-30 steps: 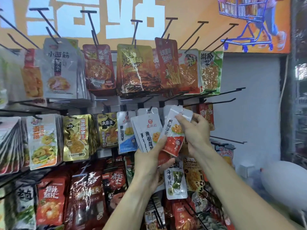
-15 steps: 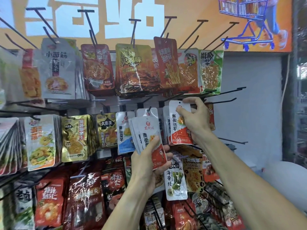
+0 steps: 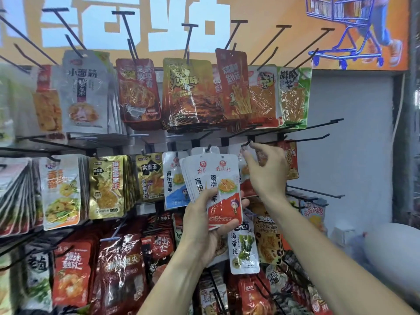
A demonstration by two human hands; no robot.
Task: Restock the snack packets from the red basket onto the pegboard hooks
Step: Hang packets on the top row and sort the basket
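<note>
Clearly the restocking is well underway but not finished. The left hand [image 3: 204, 226] grips a fanned stack of white-and-red plastic snack packets [image 3: 216, 189], thumb across the front and fingers curled behind, held up in front of the middle row of the display. The right hand [image 3: 264, 171] is raised to the tip of a black wire pegboard hook [image 3: 246, 144], its fingers loosely spread by the top edge of a matching white packet [image 3: 241, 160] hanging there; whether it pinches that packet or has let go I cannot tell, as motion blur hides the contact. The red basket is not in view.

As for progress, most hooks across the three rows carry full bunches of foil and plastic packets, such as the gold foil ones [image 3: 106, 187] at left. Several long bare hooks [image 3: 318, 138] at right hold nothing. Judging by the stack in hand, a number of packets remain to be threaded on one at a time.
</note>
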